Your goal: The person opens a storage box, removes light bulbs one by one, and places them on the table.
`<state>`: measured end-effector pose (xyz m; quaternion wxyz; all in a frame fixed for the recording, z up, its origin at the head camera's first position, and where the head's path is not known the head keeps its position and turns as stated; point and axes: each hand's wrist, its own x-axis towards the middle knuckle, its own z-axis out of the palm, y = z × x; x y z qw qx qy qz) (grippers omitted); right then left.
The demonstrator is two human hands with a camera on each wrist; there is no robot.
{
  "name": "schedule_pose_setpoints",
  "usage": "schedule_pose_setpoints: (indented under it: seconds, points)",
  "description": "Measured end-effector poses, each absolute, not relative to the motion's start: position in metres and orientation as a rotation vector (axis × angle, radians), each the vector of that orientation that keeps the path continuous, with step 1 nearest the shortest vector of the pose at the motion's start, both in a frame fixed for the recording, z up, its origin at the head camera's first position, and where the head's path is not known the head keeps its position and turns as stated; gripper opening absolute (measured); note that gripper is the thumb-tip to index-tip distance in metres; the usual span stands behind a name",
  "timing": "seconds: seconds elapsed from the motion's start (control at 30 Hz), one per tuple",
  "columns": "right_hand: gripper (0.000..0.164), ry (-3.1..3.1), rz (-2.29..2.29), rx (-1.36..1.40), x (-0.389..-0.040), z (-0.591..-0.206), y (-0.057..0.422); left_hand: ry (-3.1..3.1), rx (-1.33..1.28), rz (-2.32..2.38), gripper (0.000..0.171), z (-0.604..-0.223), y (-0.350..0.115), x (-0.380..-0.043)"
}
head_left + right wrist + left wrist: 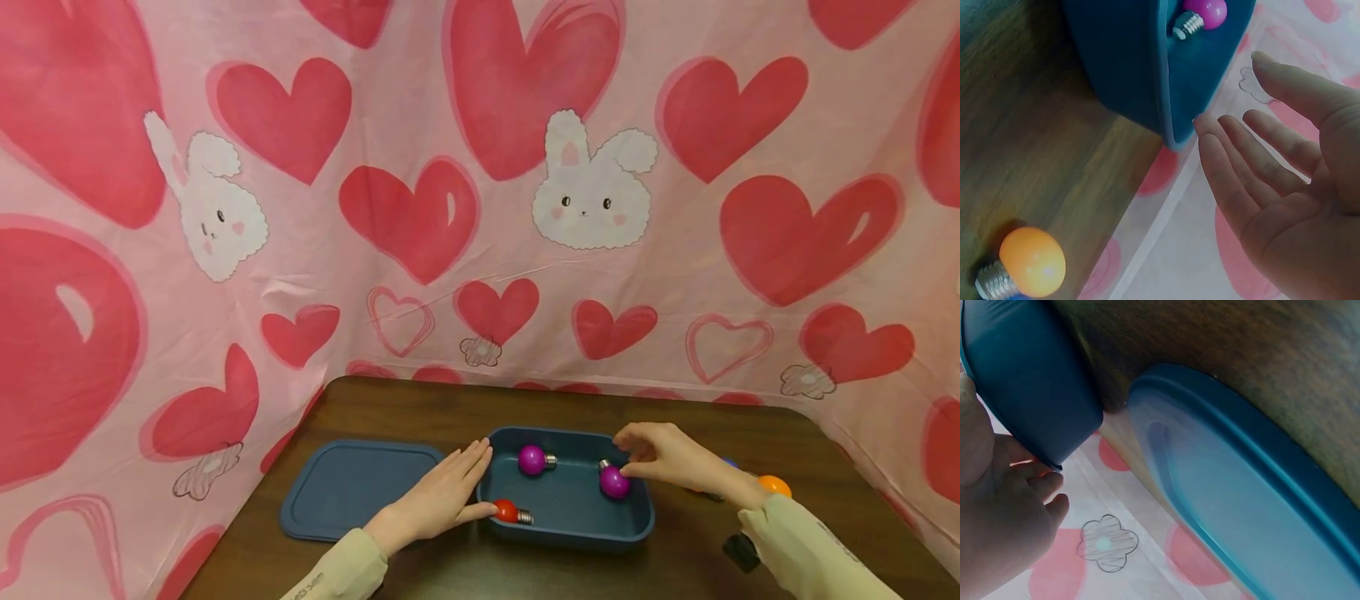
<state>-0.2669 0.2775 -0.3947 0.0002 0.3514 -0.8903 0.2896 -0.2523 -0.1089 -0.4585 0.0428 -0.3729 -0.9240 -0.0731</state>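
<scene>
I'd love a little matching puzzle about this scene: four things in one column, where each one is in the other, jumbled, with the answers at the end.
Things
1. red bulb
2. orange bulb
3. flat blue lid
4. left hand

Places
A. on the table, to the right of the blue container
B. at the container's left rim
C. inside the container
D. on the table, to the left of the container

Right pairs: 1-C, 2-A, 3-D, 4-B

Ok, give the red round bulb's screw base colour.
Silver metal screw base, seen best in the head view.
</scene>
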Motion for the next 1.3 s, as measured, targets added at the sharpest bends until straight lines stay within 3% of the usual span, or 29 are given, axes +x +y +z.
schedule_pose_setpoints:
  seconds: [1.3]
  points:
    - [0.033, -2.979, 0.379, 1.135, -0.287, -0.416, 0.246, -2.857, -1.124, -0.245, 0.081, -0.459, -0.103, -0.258]
